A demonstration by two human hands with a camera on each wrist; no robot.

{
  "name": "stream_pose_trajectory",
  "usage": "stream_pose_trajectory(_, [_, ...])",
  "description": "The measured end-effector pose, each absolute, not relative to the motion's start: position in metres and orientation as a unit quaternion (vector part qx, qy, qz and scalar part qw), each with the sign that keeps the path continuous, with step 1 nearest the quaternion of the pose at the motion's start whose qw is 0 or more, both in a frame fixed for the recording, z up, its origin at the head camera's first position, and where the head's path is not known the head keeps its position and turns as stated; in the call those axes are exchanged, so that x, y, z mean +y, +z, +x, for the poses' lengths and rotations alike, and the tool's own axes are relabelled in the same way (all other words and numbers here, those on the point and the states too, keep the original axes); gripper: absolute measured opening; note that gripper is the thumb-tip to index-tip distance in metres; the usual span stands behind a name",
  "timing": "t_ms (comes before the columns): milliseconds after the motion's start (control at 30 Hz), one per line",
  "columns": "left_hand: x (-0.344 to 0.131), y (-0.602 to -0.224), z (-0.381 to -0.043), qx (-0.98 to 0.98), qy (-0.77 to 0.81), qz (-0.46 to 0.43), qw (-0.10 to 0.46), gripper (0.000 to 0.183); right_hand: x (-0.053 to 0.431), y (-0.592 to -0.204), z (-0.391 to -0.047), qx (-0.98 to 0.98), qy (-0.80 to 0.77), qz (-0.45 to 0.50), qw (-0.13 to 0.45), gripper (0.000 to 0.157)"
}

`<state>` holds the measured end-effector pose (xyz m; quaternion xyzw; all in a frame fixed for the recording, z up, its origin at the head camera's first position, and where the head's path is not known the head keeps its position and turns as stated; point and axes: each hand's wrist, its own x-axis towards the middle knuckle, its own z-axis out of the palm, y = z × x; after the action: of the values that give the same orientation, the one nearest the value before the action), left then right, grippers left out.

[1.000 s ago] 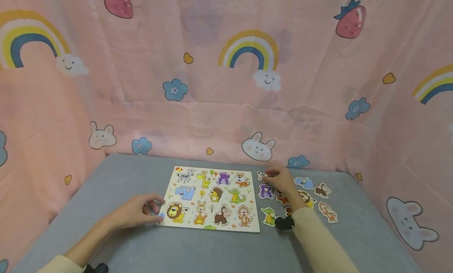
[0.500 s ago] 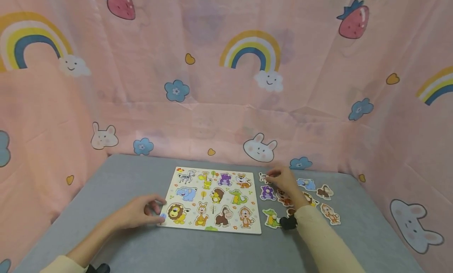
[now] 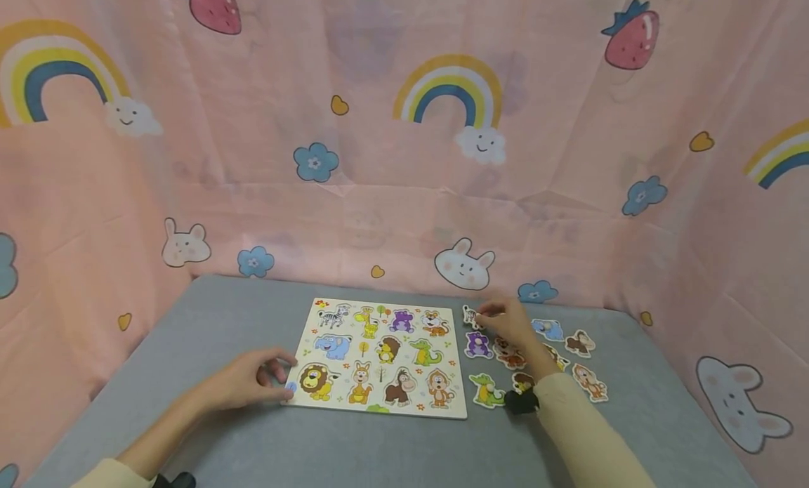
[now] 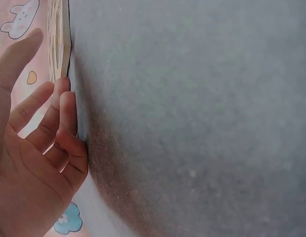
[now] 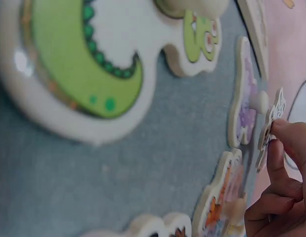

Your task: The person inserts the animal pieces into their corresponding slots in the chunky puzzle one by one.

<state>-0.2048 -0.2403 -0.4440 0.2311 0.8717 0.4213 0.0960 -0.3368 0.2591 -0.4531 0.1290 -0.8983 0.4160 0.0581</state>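
Note:
A wooden animal puzzle board point(image 3: 379, 401) lies flat on the table. My left hand point(image 3: 243, 380) rests at its left edge, fingertips touching the board's side point(image 4: 64, 64) in the left wrist view. My right hand point(image 3: 510, 326) pinches a zebra puzzle piece point(image 3: 470, 317) between thumb and finger, just beyond the board's far right corner. In the right wrist view the zebra piece point(image 5: 272, 123) stands tilted above the table. Close to it lie a purple hippo piece point(image 3: 478, 345) and a tiger piece point(image 3: 509, 354), each with a knob.
More pieces lie right of the board: a crocodile point(image 3: 487, 391), a hedgehog point(image 3: 523, 383), an elephant point(image 3: 547, 329), a gorilla point(image 3: 579, 343) and a monkey point(image 3: 590, 383). A lion piece point(image 3: 558, 358) is partly behind my right forearm. Pink patterned cloth point(image 3: 379, 214) encloses the table.
The zebra piece has tipped up in my right hand's grip. My right forearm has shifted slightly, showing more of the hedgehog piece. My left hand stays at the board's edge.

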Motion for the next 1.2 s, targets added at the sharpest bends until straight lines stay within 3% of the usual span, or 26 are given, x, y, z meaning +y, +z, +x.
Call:
stream_pose_trajectory(800, [-0.243,-0.449,-0.205,0.87,0.429,0.224,0.096,0.055,0.249,-0.435,-0.308,-0.863,0.466,0.184,0.061,0.015])
stream_pose_trajectory(1200, [-0.242,-0.448,-0.208,0.872,0.427,0.22,0.102,0.057,0.239,-0.436,-0.298,-0.864,0.46,0.202,0.036,0.015])
